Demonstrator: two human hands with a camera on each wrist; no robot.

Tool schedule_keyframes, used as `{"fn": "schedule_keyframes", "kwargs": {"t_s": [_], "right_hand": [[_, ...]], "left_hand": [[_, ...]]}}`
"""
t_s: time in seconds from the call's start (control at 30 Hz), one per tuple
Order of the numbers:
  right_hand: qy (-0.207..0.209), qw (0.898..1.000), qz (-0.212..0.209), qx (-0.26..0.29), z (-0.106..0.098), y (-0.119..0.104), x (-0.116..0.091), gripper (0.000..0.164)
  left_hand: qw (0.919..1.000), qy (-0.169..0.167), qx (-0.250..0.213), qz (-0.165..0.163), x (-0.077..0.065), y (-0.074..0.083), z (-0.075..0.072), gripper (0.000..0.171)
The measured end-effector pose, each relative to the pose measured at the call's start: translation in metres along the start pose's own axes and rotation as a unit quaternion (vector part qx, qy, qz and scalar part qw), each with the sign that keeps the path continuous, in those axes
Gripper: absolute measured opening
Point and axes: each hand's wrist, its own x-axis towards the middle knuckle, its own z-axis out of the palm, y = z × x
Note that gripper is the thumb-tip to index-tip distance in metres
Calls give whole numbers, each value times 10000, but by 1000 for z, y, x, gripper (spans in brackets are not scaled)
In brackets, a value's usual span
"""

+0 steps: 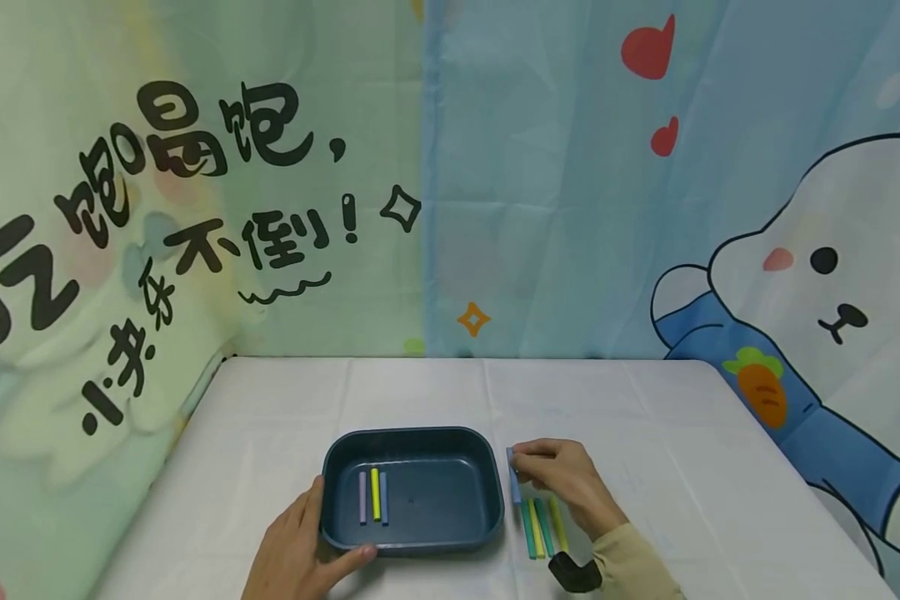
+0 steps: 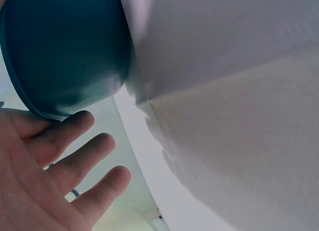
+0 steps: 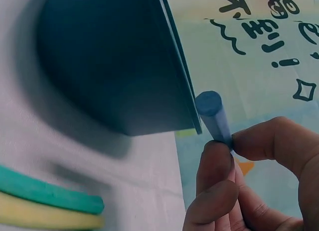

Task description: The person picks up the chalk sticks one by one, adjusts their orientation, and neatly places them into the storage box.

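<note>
A dark blue tray stands on the white table. Lying in it side by side are a purple chalk stick, a yellow chalk stick and a blue chalk stick. My left hand rests against the tray's left side, thumb at the near rim; its fingers look spread and nearly straight. Just right of the tray, my right hand pinches another blue chalk stick between thumb and fingertips, off the table and near the rim.
Below my right hand, several green and yellow chalk sticks lie side by side on the table. A black strap piece sits by the right cuff. Behind the table's far edge hangs a printed cloth.
</note>
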Motion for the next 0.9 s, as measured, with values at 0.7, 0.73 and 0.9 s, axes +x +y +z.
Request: {"fn": "schedule_keyframes", "kwargs": {"t_s": [0.7, 0.73, 0.9], "right_hand": [[-133, 9991, -179, 359, 28, -25, 1, 26], [-129, 9990, -201, 366, 29, -26, 1, 26], [-80, 9991, -269, 323, 37, -29, 1, 25]], "left_hand": [[10000, -11, -54, -55, -1, -1, 1, 129], [10000, -2, -69, -46, 0, -1, 1, 129], [10000, 46, -75, 18, 0, -2, 2, 128]]}}
